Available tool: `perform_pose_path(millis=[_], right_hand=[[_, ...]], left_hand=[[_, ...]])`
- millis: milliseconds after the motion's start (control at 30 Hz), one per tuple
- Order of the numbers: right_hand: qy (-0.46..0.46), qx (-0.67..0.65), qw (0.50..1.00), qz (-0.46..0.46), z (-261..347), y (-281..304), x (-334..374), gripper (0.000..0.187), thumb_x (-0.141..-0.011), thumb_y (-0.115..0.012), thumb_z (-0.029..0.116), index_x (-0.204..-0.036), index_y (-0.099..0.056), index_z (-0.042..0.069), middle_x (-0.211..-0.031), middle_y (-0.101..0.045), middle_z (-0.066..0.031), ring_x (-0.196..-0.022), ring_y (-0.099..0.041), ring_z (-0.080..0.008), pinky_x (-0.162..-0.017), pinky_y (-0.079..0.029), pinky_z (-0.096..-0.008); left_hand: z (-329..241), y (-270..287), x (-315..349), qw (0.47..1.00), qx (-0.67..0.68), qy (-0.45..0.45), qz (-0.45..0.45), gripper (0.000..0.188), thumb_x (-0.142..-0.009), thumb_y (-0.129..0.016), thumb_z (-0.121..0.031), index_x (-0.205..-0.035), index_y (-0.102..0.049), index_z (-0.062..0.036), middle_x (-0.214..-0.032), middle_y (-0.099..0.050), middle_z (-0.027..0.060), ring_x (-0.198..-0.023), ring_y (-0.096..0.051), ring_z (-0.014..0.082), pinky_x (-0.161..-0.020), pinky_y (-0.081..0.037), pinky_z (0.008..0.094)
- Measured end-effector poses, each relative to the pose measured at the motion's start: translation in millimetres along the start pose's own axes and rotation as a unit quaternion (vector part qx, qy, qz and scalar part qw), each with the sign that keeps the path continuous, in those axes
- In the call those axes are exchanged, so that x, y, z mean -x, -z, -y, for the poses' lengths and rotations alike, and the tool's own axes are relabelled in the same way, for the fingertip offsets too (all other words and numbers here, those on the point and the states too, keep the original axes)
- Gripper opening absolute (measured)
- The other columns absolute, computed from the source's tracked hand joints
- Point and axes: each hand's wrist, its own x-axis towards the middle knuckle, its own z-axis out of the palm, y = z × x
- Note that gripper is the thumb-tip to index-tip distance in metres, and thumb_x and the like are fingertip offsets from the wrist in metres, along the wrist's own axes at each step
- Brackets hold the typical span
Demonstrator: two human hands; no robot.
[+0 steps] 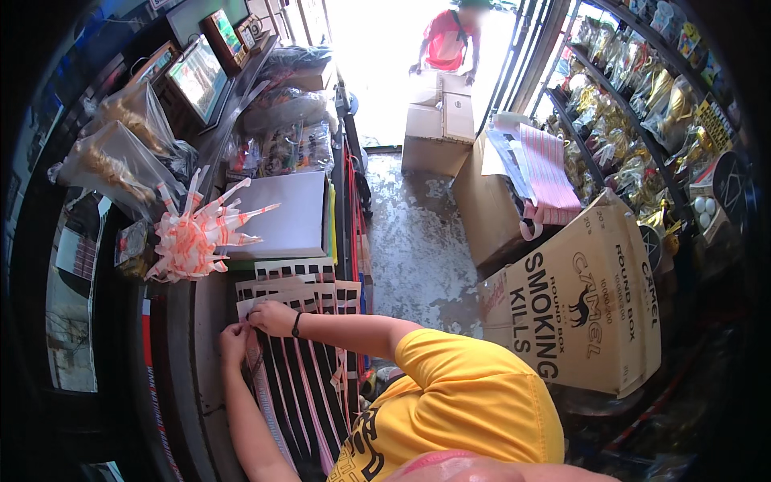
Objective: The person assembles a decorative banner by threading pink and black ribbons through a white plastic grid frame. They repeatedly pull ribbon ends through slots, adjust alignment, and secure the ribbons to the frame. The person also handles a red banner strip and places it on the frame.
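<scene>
My left hand [234, 344] and my right hand [275, 318] meet over the upper left part of a layered stack of long black and pale strips [301, 377]. Both are closed, fingertips pinched together at the end of a narrow pink ribbon [255, 361] that runs down toward my body. My fingers partly cover that end. Pale cross bands with black squares [341, 287] lie along the stack's far edge. Just beyond my hands, a bunched orange-and-white ribbon rosette [197, 233] rests beside a flat white box [281, 210].
Clear bags with brown contents [108, 173] stand at the left, with framed pictures [199, 79] behind. Large cardboard boxes [582, 297] fill the right, one topped by pink striped ribbons [546, 173]. Shelves of bagged goods [634, 104] line the right wall. A person in red [444, 40] stands beyond stacked cartons [438, 128].
</scene>
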Motion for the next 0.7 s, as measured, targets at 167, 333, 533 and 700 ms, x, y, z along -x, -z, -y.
perform_pose_path(millis=[167, 333, 533, 700], right_hand=[[-0.018, 0.003, 1.000, 0.006, -1, -6, 0, 0.014, -0.080, -0.062, 0.013, -0.090, -0.065, 0.004, -0.097, -0.065, -0.0133, -0.093, -0.062, -0.0324, -0.083, -0.050, -0.0428], [-0.037, -0.029, 0.999, -0.005, 2, -6, -6, 0.015, -0.078, -0.058, 0.006, -0.092, -0.063, 0.004, -0.094, -0.061, -0.0153, -0.093, -0.059, -0.0359, -0.083, -0.048, -0.0442], [-0.051, -0.107, 0.991, -0.057, 4, 4, 3, 0.016, -0.077, -0.056, -0.003, -0.092, -0.059, 0.002, -0.093, -0.058, -0.0170, -0.091, -0.057, -0.0384, -0.079, -0.046, -0.0456], [-0.134, -0.159, 0.971, -0.120, 0, 2, 17, 0.012, -0.080, -0.059, -0.002, -0.090, -0.059, 0.002, -0.089, -0.059, -0.0164, -0.085, -0.059, -0.0371, -0.074, -0.049, -0.0427]], left_hand=[[-9, -3, 3, 0.993, -0.094, -0.063, -0.031, 0.025, -0.090, -0.063, -0.022, -0.092, -0.068, 0.0016, -0.094, -0.067, 0.0170, -0.086, -0.065, 0.0291, -0.077, -0.049, 0.0360], [-35, -14, 16, 0.948, -0.288, -0.097, -0.096, 0.020, -0.091, -0.055, -0.020, -0.097, -0.063, -0.0030, -0.107, -0.061, 0.0151, -0.103, -0.058, 0.0352, -0.086, -0.046, 0.0452], [-41, -22, 16, 0.899, -0.384, -0.080, -0.192, 0.019, -0.093, -0.052, -0.022, -0.097, -0.063, -0.0080, -0.109, -0.060, 0.0095, -0.107, -0.056, 0.0309, -0.090, -0.040, 0.0545], [-29, -11, 13, 0.921, -0.341, -0.042, -0.186, 0.020, -0.094, -0.053, -0.025, -0.101, -0.064, -0.0101, -0.107, -0.063, 0.0082, -0.105, -0.058, 0.0326, -0.086, -0.041, 0.0549]])
